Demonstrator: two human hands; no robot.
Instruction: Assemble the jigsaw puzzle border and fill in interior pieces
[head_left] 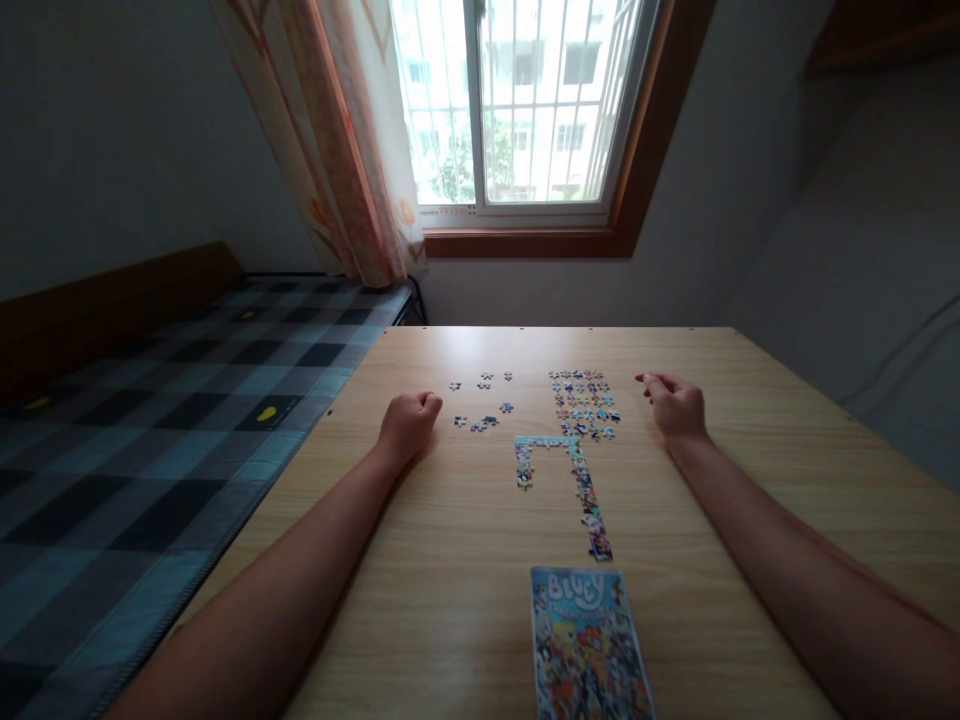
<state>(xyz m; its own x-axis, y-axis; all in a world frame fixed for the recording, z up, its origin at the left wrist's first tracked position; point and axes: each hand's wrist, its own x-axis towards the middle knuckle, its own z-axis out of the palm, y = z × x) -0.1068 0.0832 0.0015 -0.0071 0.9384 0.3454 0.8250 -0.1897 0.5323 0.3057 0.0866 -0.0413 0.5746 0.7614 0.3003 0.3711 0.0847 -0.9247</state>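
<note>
My left hand (409, 426) rests on the wooden table as a closed fist, left of a few scattered jigsaw pieces (486, 377). Nothing shows sticking out of it. My right hand (675, 404) lies on the other side, fingers curled and pressed together near the thumb; whether a small piece is between them I cannot make out. Just left of it are rows of loose jigsaw pieces (577, 387). Between my forearms lies a joined puzzle border (583, 480), with a top edge, a short left side and a longer right side.
A puzzle box or picture card (589, 645) marked "Bluey" lies at the table's (450, 580) near side. On the left is a bed with a checked cover (210, 420). Beyond the table are a curtain (345, 140) and a barred window (540, 110).
</note>
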